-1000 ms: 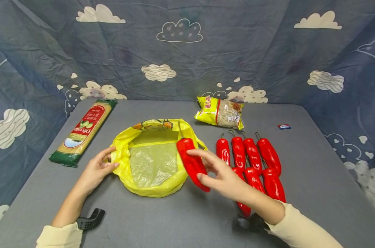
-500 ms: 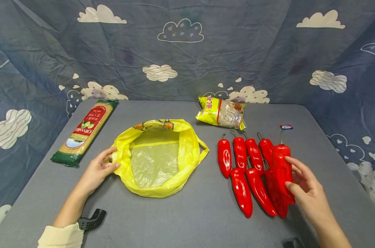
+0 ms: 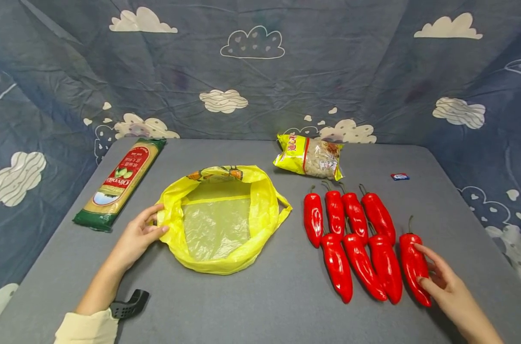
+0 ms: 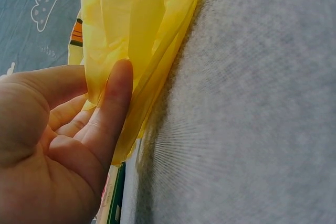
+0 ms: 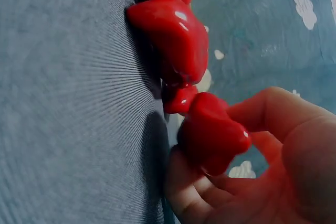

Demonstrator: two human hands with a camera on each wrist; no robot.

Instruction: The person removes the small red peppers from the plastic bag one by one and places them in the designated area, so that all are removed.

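My left hand [image 3: 137, 236] pinches the left rim of a yellow plastic bag [image 3: 260, 217], which lies with its mouth wide open and nothing visible inside. In the left wrist view, thumb and fingers [image 4: 116, 90] press the thin yellow film between them. Over at the right, my right hand [image 3: 447, 282] holds a red pepper [image 3: 413, 267] at the end of the front row, low at the table. The right wrist view shows that pepper [image 5: 212, 135] between thumb and fingers. Several more red peppers [image 3: 385, 263] lie to its left in two rows, stems pointing away.
A pasta packet [image 3: 123, 184] lies at the back left. Behind the peppers sits a yellow and clear food packet [image 3: 309, 156]. A small blue and red item [image 3: 400, 177] lies at the back right of the grey table [image 3: 252, 310]. A cloud-patterned cloth [image 3: 260, 71] hangs behind.
My right hand has carried the pepper from beside the bag to the right and lowered it at the end of the front row. My left hand keeps its grip on the bag.
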